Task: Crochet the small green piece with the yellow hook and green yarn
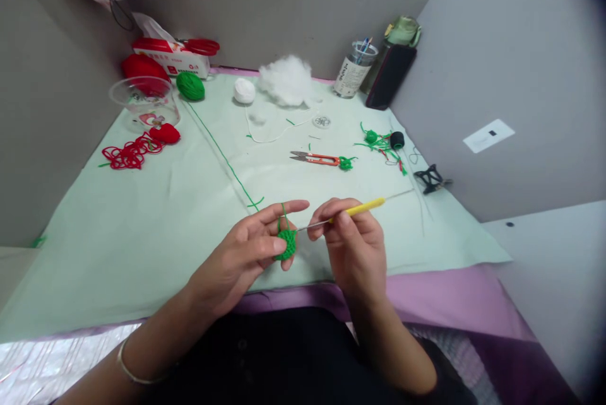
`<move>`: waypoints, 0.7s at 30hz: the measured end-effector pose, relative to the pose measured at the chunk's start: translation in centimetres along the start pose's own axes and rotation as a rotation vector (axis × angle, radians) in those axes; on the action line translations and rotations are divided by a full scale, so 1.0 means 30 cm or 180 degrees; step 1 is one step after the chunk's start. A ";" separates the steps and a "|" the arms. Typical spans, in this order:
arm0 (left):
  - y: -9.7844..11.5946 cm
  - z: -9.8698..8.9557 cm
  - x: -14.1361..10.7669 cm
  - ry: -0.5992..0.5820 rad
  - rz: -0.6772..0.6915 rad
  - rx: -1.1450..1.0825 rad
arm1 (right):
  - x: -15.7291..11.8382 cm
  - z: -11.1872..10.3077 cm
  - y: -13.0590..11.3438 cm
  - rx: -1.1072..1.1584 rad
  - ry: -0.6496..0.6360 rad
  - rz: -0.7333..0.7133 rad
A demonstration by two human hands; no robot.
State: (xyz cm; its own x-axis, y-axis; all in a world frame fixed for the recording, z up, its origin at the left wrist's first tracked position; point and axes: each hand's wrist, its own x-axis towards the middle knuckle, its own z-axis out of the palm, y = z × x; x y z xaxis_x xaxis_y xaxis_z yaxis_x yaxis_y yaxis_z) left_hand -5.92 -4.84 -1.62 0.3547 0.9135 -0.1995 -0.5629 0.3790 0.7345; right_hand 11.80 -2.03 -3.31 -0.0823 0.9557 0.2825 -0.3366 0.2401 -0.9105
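Note:
A small round green crochet piece [286, 246] is pinched between the thumb and fingers of my left hand [250, 244]. Green yarn loops over the raised index finger of that hand, and a strand [222, 156] runs back across the cloth to a green yarn ball [190, 86]. My right hand [355, 244] is closed on a crochet hook with a yellow handle [367, 207]. The hook's thin metal shaft points left, and its tip meets the upper right edge of the green piece.
Orange snips [315, 159] lie mid-table, near green scraps [372, 137]. White stuffing [286, 80], a white yarn ball [244, 91] and a tissue box [173, 58] stand behind. Red yarn [127, 154] and a clear cup [144, 105] are left; a jar [353, 74] and phone [392, 77] back right.

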 end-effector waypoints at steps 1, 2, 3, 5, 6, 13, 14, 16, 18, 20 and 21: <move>0.003 0.000 0.001 -0.0045 -0.0018 -0.0082 | 0.005 -0.001 -0.004 0.0112 0.0021 0.0067; 0.005 0.000 0.001 -0.0035 -0.0001 -0.0106 | 0.009 -0.002 -0.007 0.0224 0.0005 0.0140; 0.003 0.001 0.001 0.0014 0.0040 -0.0066 | 0.010 -0.002 -0.007 0.0310 -0.0040 0.0211; -0.006 0.004 -0.001 0.0137 0.0146 0.0138 | 0.005 0.000 -0.001 0.0322 -0.0165 0.0272; -0.012 0.005 -0.002 0.0173 0.0200 0.0270 | -0.001 0.002 0.004 0.0228 -0.0235 0.0232; -0.028 0.004 -0.012 0.0198 0.0525 0.0731 | -0.029 -0.002 0.023 -0.0280 -0.0382 -0.0301; -0.025 0.003 -0.012 0.0215 0.0525 0.0772 | -0.029 -0.002 0.020 -0.0295 -0.0407 -0.0309; -0.019 0.001 -0.013 0.0239 0.0484 0.0881 | -0.030 -0.002 0.012 -0.0380 -0.0451 -0.0337; -0.015 -0.004 -0.014 0.0232 0.0442 0.1041 | -0.031 -0.001 0.006 -0.0491 -0.0474 -0.0371; -0.015 -0.010 -0.016 0.0240 0.0396 0.1182 | -0.032 0.000 0.005 -0.0533 -0.0454 -0.0382; -0.015 -0.012 -0.016 0.0261 0.0381 0.1201 | -0.031 0.001 0.007 -0.0482 -0.0425 -0.0361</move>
State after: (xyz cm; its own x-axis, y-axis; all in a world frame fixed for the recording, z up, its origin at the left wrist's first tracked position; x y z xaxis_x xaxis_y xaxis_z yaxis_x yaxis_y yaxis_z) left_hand -6.11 -5.41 -2.09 0.2338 0.9624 -0.1380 -0.2774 0.2020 0.9393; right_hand 11.79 -2.89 -3.75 -0.1787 0.8926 0.4139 -0.2068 0.3772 -0.9027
